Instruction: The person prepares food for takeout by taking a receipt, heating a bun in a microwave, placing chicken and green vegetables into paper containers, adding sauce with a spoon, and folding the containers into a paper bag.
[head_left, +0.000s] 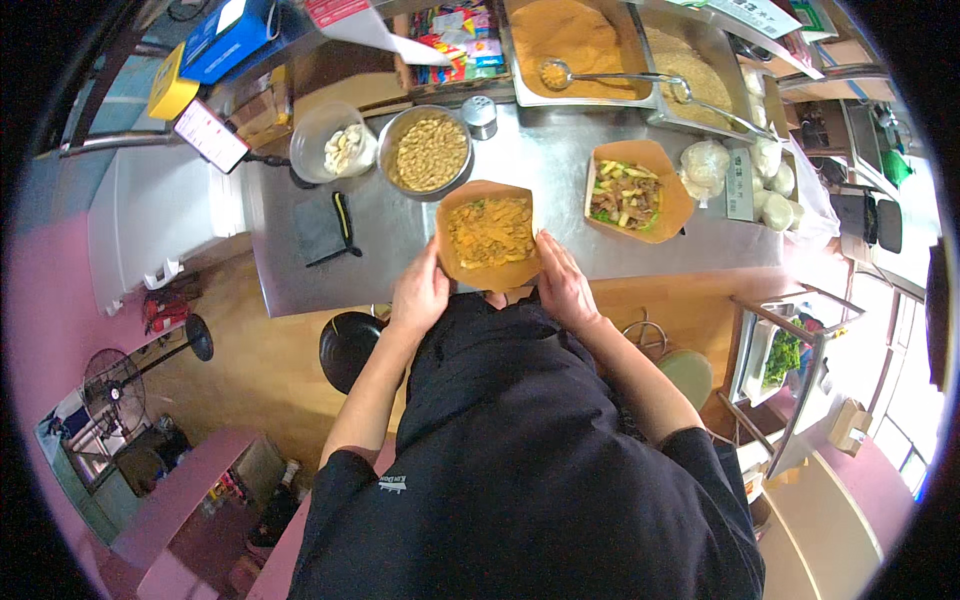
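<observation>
A brown kraft paper food box (491, 279) is held between my two hands at the front edge of the steel table. Chopped food under a layer of orange-brown powder (491, 231) fills it. My left hand (421, 291) presses on its left side, and my right hand (564, 279) has its fingers along the right side. Whether the box rests on the table or is raised slightly, I cannot tell. To the right stands a second paper box (679, 208), its flaps spread, with meat strips, pale yellow sticks and greens (625, 196) inside.
Behind the held box are a steel bowl (381, 154) of peanuts, a plastic tub (309, 150) with white pieces and a metal shaker (480, 118). Steel trays (525, 94) of powder with ladles line the back. A phone (211, 136) and black stool (349, 352) are on the left.
</observation>
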